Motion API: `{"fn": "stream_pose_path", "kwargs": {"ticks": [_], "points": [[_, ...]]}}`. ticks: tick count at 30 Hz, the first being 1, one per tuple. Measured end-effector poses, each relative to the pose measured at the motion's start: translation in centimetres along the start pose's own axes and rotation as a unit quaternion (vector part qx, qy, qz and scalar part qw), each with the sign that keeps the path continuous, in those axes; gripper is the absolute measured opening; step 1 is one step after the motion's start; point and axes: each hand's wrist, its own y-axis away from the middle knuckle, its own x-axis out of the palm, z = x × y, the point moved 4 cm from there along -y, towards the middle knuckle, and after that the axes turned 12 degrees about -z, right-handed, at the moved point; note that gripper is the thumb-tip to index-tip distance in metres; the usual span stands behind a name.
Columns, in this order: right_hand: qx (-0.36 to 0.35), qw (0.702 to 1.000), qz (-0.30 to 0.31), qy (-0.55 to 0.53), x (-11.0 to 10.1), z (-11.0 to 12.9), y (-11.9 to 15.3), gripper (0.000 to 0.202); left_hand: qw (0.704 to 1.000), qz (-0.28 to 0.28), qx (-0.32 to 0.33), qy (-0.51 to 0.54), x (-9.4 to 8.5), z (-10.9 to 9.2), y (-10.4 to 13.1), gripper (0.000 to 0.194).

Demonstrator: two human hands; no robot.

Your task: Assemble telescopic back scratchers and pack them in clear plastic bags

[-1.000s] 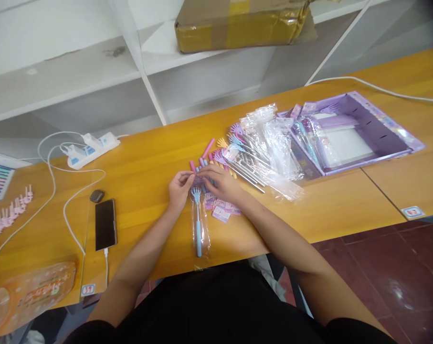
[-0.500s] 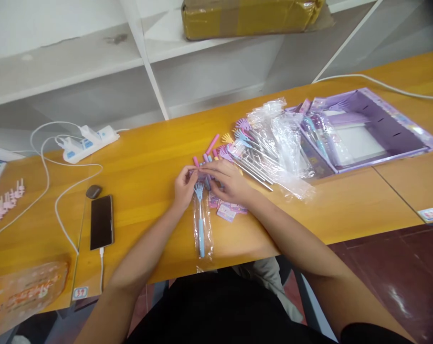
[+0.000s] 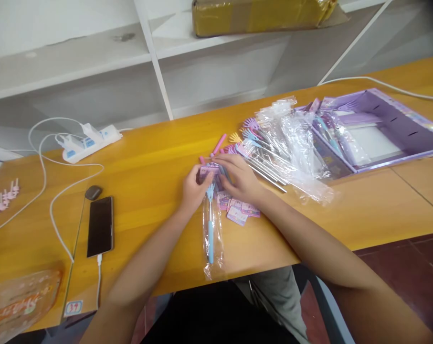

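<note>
A light-blue back scratcher (image 3: 211, 234) with a hand-shaped head lies in a clear plastic bag (image 3: 219, 251) in front of me, its handle towards the table's near edge. My left hand (image 3: 195, 190) pinches a small purple printed card (image 3: 208, 170) at the bag's top, thumb on its face. From the right, my right hand (image 3: 240, 177) reaches to the same card with its fingers curved over its edge; the exact fingertip contact is partly hidden. Beside the bag lie several loose printed cards (image 3: 237, 215). Pink handles (image 3: 219, 144) show behind my fingers.
Several unbagged back scratchers (image 3: 262, 162) lie to the right under a heap of clear bags (image 3: 295, 138). Further right stands a purple display box (image 3: 398, 119) holding bagged pieces. On the left are a phone (image 3: 100, 227), an earbud case (image 3: 93, 192), a power strip (image 3: 90, 143) and cables.
The view has shifted slightly, so the table's things sit a little differently. The purple card now shows its face between my hands, with my left thumb lower on it.
</note>
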Motion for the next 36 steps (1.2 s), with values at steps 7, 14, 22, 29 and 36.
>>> {"fn": "stream_pose_path", "kwargs": {"ticks": [7, 14, 22, 29, 36], "points": [[0.026, 0.999, -0.02, -0.011, -0.2, 0.3, -0.1, 0.063, 1.0, -0.013, -0.016, 0.001, -0.2, 0.9, -0.3, 0.031], [-0.021, 1.0, 0.01, -0.006, -0.3, 0.7, -0.3, 0.058, 0.999, -0.036, -0.022, 0.008, -0.4, 0.2, -0.3, 0.04], [-0.033, 0.998, 0.034, -0.034, -0.1, 1.4, -0.5, 0.06, 0.998, -0.059, -0.026, 0.013, -1.0, -0.3, -0.1, 0.044], [0.002, 0.998, 0.048, 0.037, 0.5, 1.5, -0.2, 0.054, 0.996, -0.089, -0.019, -0.019, -1.8, 0.1, -0.6, 0.044], [0.141, 0.986, 0.061, 0.062, -0.3, 1.1, -0.8, 0.023, 0.986, -0.165, -0.014, -0.005, -2.8, 1.0, -0.9, 0.042]]}}
